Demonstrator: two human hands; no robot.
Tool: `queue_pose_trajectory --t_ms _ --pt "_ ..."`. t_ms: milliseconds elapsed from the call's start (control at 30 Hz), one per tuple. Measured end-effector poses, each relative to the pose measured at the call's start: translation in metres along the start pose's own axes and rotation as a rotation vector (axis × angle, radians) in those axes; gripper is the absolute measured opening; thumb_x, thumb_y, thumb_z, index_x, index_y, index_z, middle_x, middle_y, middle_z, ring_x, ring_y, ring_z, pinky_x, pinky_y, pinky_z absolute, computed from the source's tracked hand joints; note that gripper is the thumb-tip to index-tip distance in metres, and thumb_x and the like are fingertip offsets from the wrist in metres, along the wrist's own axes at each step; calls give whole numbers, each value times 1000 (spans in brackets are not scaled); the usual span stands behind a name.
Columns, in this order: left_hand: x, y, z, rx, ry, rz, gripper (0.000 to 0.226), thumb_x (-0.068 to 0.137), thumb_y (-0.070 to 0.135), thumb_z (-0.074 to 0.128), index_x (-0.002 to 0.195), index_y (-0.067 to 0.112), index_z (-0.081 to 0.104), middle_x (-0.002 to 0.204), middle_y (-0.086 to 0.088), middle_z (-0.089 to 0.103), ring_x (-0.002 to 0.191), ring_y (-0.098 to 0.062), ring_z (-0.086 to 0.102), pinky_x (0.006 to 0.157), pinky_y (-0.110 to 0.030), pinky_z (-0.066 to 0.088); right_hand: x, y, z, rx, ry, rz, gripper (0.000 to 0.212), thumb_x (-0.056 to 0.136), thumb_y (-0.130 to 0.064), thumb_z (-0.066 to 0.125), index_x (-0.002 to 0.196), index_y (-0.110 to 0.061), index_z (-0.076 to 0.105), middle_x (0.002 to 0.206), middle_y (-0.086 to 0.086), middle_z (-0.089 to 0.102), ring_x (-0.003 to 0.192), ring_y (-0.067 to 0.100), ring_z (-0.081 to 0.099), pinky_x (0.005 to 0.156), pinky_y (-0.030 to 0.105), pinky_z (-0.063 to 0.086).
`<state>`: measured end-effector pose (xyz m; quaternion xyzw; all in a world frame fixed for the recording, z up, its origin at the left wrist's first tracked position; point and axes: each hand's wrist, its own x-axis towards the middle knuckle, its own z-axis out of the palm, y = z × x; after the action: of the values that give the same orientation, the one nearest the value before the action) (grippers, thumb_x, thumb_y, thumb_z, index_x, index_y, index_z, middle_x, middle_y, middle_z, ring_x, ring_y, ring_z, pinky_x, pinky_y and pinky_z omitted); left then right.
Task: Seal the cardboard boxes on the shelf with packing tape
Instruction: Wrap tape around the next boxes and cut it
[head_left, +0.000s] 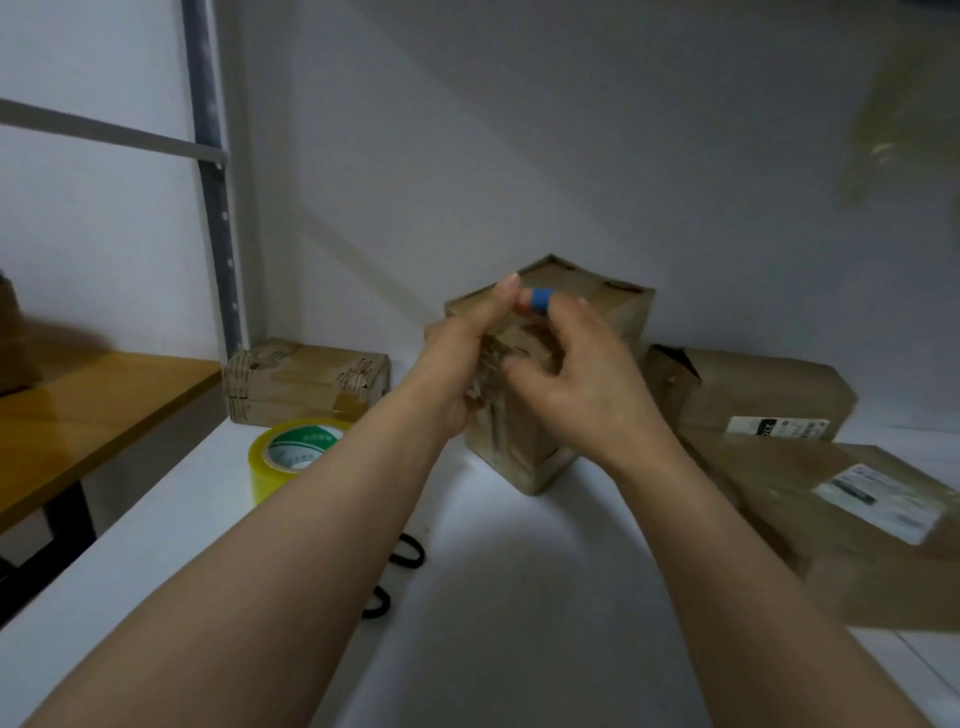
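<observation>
On the white shelf (493, 597), close to the middle, a tall box (524, 447) stands on end. Its long axis is vertical, one upright corner edge points toward the camera, and its top flaps lie closed. The left hand (462, 358) grips the upper part of its left face, palm against the cardboard and thumb raised along the top edge. The right hand (587, 379) is at the upper front of the same box with its fingers curled. One finger wears a blue band (540, 301) and reaches to the left thumb. Blur hides whether that hand pinches anything, so I cannot tell its grasp.

Just left of the tall box, near the shelf's front edge, a yellow tape roll (291, 452) lies flat with its core facing up, apart from both hands. Behind it a flat box (306, 382) lies with its long axis running left to right. Black scissors handles (408, 551) show beside the left forearm. To the right lie two labelled boxes, the far one (753, 389) near the wall and the near one (852, 530) blurred. A wooden desk (78, 415) stands left of the shelf, beyond its grey post (213, 182).
</observation>
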<state>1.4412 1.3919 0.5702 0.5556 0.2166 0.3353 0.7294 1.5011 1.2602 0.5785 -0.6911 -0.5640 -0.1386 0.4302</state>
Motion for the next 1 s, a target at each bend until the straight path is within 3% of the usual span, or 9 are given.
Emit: queue_pose_trajectory --t_ms 67,133,233,367,467,600,833,933,1000 --pt "-8 -2 -7 -25 47 22 45 85 44 74 120 17 68 98 3 76 80 -10 73 72 -36 59 -11 0 -7 397 341 115 22 96 -23 62 117 -24 65 98 -23 68 92 -5 63 85 20 53" --pt "-17 -4 -19 -81 95 3 28 90 26 69 116 16 69 92 2 74 86 -15 69 93 -49 56 -12 13 -19 505 646 255 22 97 -27 62 118 -22 63 103 -20 67 94 -3 62 88 22 51" --pt "-26 -12 -39 -291 92 1 24 90 17 64 114 13 67 107 -8 70 110 -27 65 96 -57 53 -6 40 -23 625 433 513 58 92 -50 63 142 -25 48 146 -10 51 132 6 48 110 31 38" --pt "-35 -31 -48 -544 -14 -151 55 82 42 71 129 15 64 130 -16 67 117 -36 63 92 -50 53 -10 55 0 572 70 559 66 83 -78 55 131 -34 60 130 -11 59 119 7 57 110 40 43" --pt "-42 -55 -48 -696 -73 -240 66 82 54 68 132 12 63 123 -18 69 106 -35 65 90 -46 54 -11 46 5 264 56 490 77 74 -90 44 126 -37 63 134 -4 50 130 17 44 115 47 35" --pt "-43 -77 -54 -809 -110 -314 72 78 51 72 135 8 63 136 -21 61 132 -36 52 114 -51 36 -19 24 6 -6 57 418 57 89 -74 48 136 -42 53 139 -3 42 137 20 31 117 48 21" --pt "-21 -79 -59 -20 283 -214 37 103 23 41 120 2 67 116 -23 70 105 -39 67 92 -50 57 -28 27 5 -331 39 325 42 98 -58 46 120 -30 68 124 -1 63 125 24 46 102 43 31" --pt "-16 -74 -67 359 381 46 57 95 50 43 124 5 61 126 -18 65 117 -37 61 104 -52 48 -35 39 -7 -54 280 321 41 103 -43 50 73 -16 58 75 -1 62 89 26 59 87 46 46" --pt "-20 -62 -67 288 329 75 64 101 60 35 138 13 56 142 -15 57 134 -33 50 116 -52 35 -37 58 -15 -67 360 370 31 102 -44 49 87 -22 65 94 -4 67 106 25 59 99 53 45"
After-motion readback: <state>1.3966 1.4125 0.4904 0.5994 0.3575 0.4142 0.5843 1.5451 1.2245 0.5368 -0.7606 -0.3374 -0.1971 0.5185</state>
